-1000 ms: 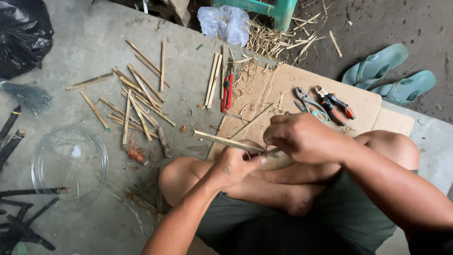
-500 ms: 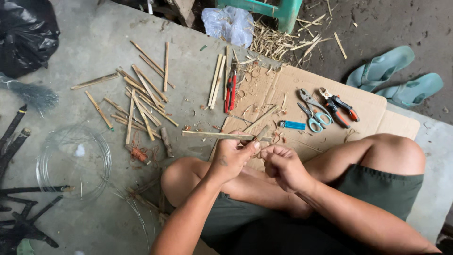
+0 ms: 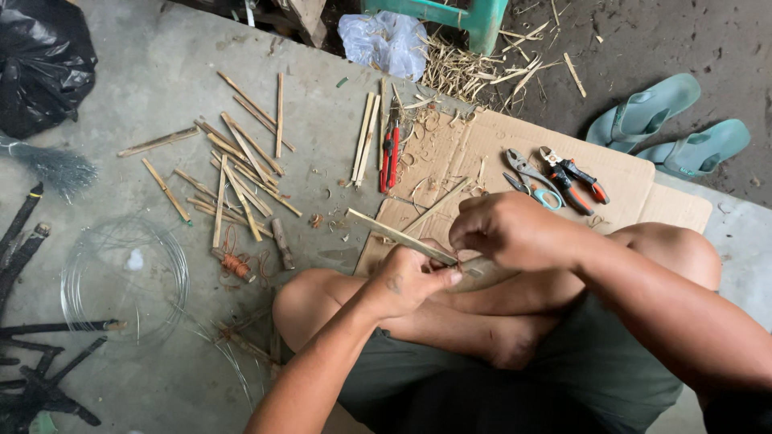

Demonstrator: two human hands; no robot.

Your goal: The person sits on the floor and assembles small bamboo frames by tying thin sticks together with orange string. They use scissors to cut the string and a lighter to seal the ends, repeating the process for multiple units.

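My left hand [image 3: 410, 280] grips a thin bamboo strip [image 3: 386, 231] that points up and to the left over the cardboard. My right hand [image 3: 507, 229] is closed just above it, its fingertips pinched at the strip's near end; whatever it holds there is hidden. Both hands hover above my crossed legs. A scatter of split bamboo sticks [image 3: 241, 173] lies on the concrete to the left. Red-handled cutters [image 3: 389, 157] lie beside two more sticks near the cardboard's left edge.
A sheet of cardboard [image 3: 627, 181] carries pliers [image 3: 527, 170] and red-handled pliers [image 3: 575, 178]. A wire coil [image 3: 121, 281] and a small reddish wire bundle [image 3: 236, 264] lie at left. Black bag [image 3: 40, 64] top left, green sandals [image 3: 667, 124] top right, dark sticks [image 3: 32, 354] at lower left.
My right hand dropped beside the left, then rose again onto the strip's near end. The strip now tilts up to the left. The small blue item is hidden behind my hand.
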